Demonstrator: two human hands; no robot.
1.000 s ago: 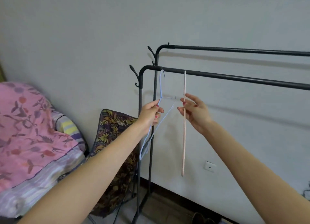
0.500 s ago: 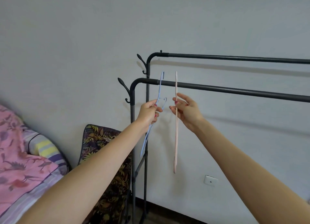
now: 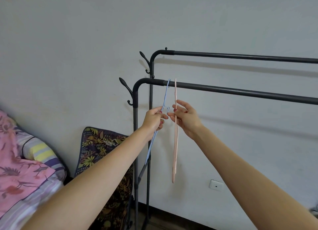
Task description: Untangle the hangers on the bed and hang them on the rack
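Change: blue hanger (image 3: 164, 98) and pink hanger (image 3: 175, 135) hooks now sitting over the near rail (image 3: 240, 91), lower than before.
Grips: left hand (image 3: 154, 120) pinching blue; right hand (image 3: 185, 117) pinching pink.
Meaning: releasing is looking due.

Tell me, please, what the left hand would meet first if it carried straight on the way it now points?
Probably the rack's front rail: the left hand points up and forward along the blue hanger it grips, whose hook is at that rail. Depth is unclear.

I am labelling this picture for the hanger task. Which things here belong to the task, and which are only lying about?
Belong to the task:
blue hanger, held by left hand
pink hanger, held by right hand
rack

Only lying about:
floral bag
pink bedding
wall socket
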